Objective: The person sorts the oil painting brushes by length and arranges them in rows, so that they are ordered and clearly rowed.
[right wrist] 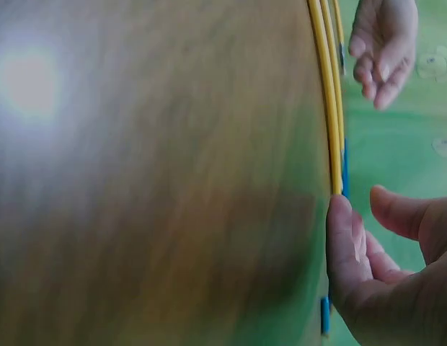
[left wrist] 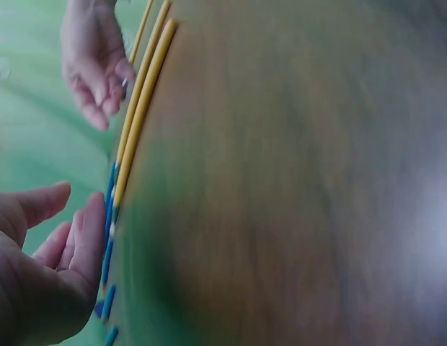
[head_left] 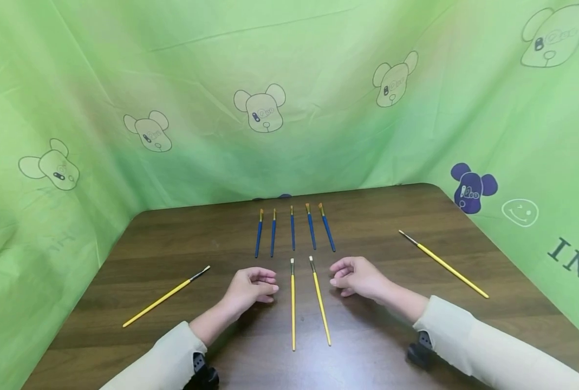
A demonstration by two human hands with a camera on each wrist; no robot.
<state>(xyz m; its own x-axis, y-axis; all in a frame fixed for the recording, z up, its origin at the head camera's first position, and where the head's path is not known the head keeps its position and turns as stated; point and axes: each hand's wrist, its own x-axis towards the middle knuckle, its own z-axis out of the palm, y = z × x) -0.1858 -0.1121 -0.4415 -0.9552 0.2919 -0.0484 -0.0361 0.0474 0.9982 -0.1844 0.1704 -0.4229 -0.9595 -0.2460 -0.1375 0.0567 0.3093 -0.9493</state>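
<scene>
Two yellow-handled paintbrushes lie side by side near the middle of the table, a left one [head_left: 293,309] and a right one [head_left: 321,306], white tips pointing away from me. My left hand [head_left: 250,290] hovers or rests just left of them, fingers loosely bent around nothing. On their right side is my right hand [head_left: 359,277], its fingers relaxed and also holding nothing. Both wrist views show a gap between thumb and fingers, in the left hand [left wrist: 50,267] and the right hand [right wrist: 382,267]. Beyond the hands, several blue-handled paintbrushes [head_left: 292,233] stand in a row, bristles toward the back edge.
Another yellow paintbrush [head_left: 164,298] lies slanted on the left of the brown wooden table [head_left: 211,244], and one more yellow paintbrush [head_left: 450,268] slants on the right. A green cloth [head_left: 318,151] printed with bear heads hangs around the back and sides.
</scene>
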